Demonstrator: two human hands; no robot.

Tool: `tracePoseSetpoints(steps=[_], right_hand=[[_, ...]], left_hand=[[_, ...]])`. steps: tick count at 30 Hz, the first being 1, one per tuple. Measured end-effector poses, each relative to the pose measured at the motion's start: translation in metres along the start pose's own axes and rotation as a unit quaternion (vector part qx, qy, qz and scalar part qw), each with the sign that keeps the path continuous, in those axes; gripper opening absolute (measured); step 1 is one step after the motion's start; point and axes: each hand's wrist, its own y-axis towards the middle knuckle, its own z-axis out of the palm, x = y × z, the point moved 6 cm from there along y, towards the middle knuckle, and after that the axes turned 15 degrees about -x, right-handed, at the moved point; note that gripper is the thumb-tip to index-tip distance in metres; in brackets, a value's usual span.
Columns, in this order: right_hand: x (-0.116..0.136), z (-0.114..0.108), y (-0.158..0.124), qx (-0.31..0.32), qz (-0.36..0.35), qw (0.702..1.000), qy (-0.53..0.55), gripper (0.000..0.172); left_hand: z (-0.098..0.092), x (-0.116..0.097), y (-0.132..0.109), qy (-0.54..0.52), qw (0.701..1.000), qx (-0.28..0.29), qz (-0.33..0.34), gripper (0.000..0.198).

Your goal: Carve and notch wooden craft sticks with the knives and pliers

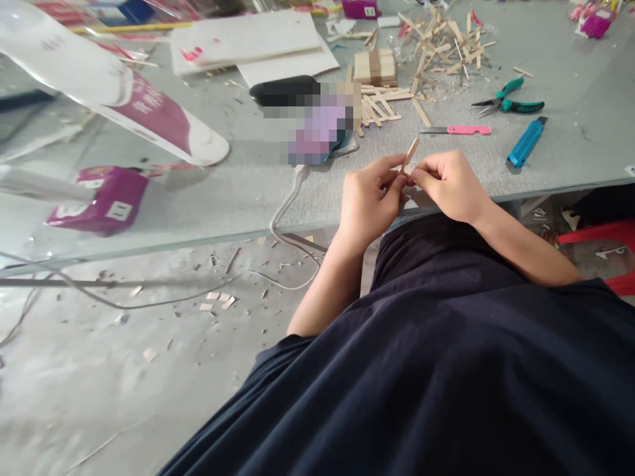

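Both grips were pinched on one thin wooden stick (411,152) just above the middle of the frame. The left hand (370,201) held its lower end between thumb and forefinger, the other fingers curled in. The right hand (449,185) met it from the right, fingertips pressed together on the same lower end, so the two hands touched. The stick rose tilted toward the upper right, its upper end free, over the near edge of the grey tabletop (570,158). Just beyond it lay a pink-handled knife (459,130), with a blue utility knife (526,142) to its right and green-handled pliers (510,99) above that. A loose heap of sticks (381,106) lay upper middle, wooden offcuts (446,43) scattered near the top edge. A purple box (106,198) sat far left on the tabletop. A white cable (288,205) hung over the tabletop's edge toward the chip-strewn floor (99,370).
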Motion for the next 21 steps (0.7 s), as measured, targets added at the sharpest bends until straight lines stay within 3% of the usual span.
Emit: tracePoseSetpoints(steps=[7,15,18,21], right_hand=[[0.009,0.0,0.002,0.012,0.015,1.0,-0.012,0.054],[0.002,0.004,0.004,0.013,0.011,1.0,-0.017,0.042],[0.002,0.003,-0.004,0.007,-0.034,0.999,0.016,0.036],[0.008,-0.012,-0.026,-0.041,-0.141,0.988,0.043,0.035]], left_hand=[[-0.001,-0.004,-0.001,0.009,0.999,0.014,0.044,0.046],[-0.004,-0.004,0.0,0.02,0.999,0.022,0.045,0.045],[-0.007,-0.008,0.0,-0.027,0.999,0.003,0.038,0.038],[-0.012,-0.023,-0.005,-0.082,0.996,-0.023,0.034,0.028]])
